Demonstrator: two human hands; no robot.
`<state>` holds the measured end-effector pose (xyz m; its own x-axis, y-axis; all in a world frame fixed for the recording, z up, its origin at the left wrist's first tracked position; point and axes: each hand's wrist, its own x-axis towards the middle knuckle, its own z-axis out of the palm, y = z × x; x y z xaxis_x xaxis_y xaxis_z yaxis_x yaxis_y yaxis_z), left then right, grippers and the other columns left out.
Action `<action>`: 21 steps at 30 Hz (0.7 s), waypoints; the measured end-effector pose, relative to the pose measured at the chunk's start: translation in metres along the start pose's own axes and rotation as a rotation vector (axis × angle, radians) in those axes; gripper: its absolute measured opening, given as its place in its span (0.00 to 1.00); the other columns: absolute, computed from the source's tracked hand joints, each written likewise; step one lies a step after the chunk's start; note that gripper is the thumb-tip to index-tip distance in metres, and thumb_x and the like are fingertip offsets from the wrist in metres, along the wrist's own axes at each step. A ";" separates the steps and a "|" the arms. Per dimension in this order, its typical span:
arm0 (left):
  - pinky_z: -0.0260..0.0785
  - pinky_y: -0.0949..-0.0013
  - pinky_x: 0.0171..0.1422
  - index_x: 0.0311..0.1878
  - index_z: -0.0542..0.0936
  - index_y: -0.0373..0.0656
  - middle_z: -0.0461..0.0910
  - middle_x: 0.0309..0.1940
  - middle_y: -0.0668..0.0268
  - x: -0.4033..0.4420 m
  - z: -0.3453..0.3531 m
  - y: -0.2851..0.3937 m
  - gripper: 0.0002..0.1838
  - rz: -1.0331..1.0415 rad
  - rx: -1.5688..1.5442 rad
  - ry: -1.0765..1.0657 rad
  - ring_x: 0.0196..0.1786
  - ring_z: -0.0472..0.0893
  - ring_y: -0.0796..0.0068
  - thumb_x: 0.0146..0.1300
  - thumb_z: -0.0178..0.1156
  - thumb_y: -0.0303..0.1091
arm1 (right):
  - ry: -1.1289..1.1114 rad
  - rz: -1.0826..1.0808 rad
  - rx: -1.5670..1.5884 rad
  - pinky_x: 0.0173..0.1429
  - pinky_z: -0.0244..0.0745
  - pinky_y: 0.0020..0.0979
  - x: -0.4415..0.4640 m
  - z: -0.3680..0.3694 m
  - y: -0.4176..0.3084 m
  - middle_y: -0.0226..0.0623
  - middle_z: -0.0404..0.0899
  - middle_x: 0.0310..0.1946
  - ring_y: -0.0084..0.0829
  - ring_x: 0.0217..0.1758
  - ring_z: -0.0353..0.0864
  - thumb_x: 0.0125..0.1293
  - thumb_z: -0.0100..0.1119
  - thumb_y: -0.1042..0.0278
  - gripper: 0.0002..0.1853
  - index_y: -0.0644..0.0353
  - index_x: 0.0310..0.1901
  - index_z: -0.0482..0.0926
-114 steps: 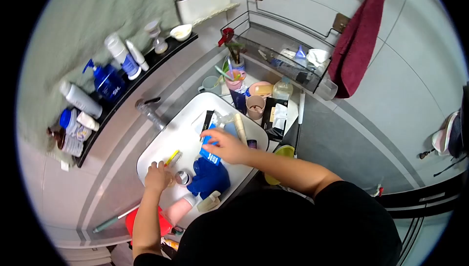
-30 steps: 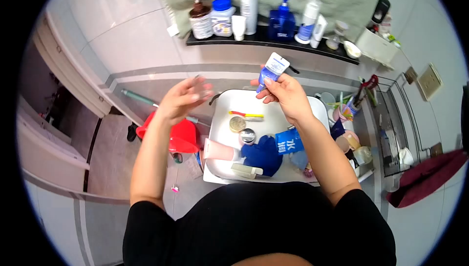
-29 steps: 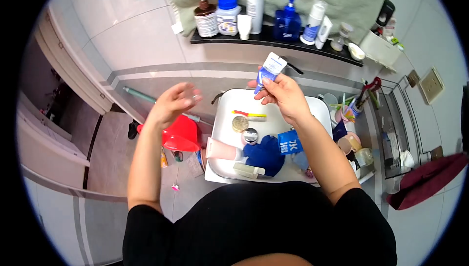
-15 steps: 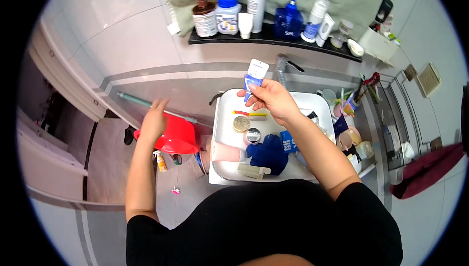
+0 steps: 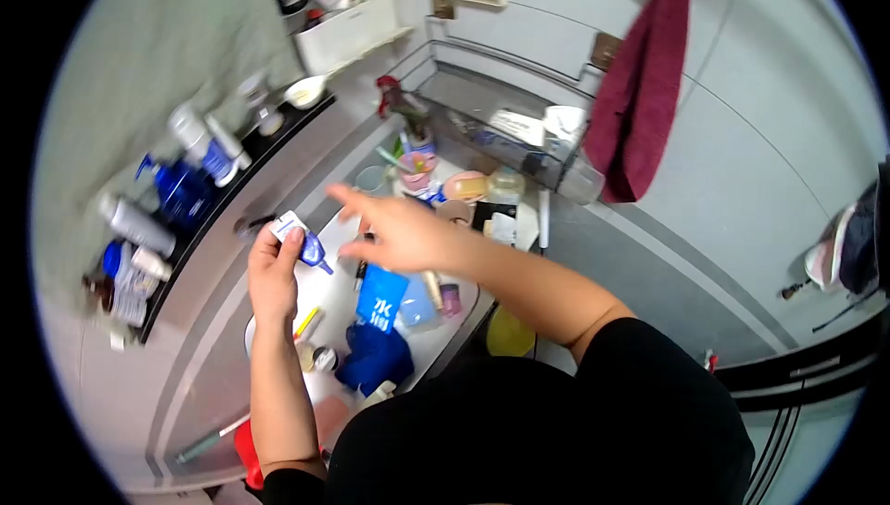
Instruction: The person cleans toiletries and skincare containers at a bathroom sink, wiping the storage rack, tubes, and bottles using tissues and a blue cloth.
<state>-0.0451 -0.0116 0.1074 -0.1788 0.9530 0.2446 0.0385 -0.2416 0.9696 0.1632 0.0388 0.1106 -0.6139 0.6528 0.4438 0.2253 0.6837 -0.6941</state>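
A small blue and white squeeze tube [image 5: 312, 250] is pinched between the thumb and fingers of my left hand [image 5: 273, 273], above the white sink [image 5: 326, 296]. Just to its right, my right hand [image 5: 399, 234] is held out with its fingers apart, slightly blurred and holding nothing. In the sink below lie a blue packet [image 5: 382, 297], a dark blue cloth [image 5: 375, 357], a yellow-handled thin item [image 5: 307, 322] and a small silver-lidded jar [image 5: 324, 358].
Pump and spray bottles, among them a blue pump bottle [image 5: 181, 191], line the black shelf [image 5: 269, 154] at left. Cups and toiletries crowd the far sink corner near a wire rack [image 5: 510, 102]. A maroon towel [image 5: 640, 88] hangs on the right.
The tube has passed from my right hand to my left. My right hand is now open beside it. The view has turned right, towards the rack and towel.
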 end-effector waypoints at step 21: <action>0.71 0.67 0.49 0.58 0.73 0.39 0.80 0.42 0.57 0.154 0.240 0.023 0.22 0.609 0.812 -0.381 0.41 0.80 0.64 0.62 0.58 0.36 | 0.142 0.144 -0.759 0.44 0.75 0.39 0.020 -0.260 0.129 0.44 0.81 0.35 0.43 0.40 0.81 0.53 0.62 0.67 0.13 0.60 0.41 0.79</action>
<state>0.1637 0.1738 0.1687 0.4025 0.7418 0.5363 0.6817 -0.6339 0.3652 0.3767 0.2244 0.1772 -0.4488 0.7522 0.4825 0.7820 0.5919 -0.1953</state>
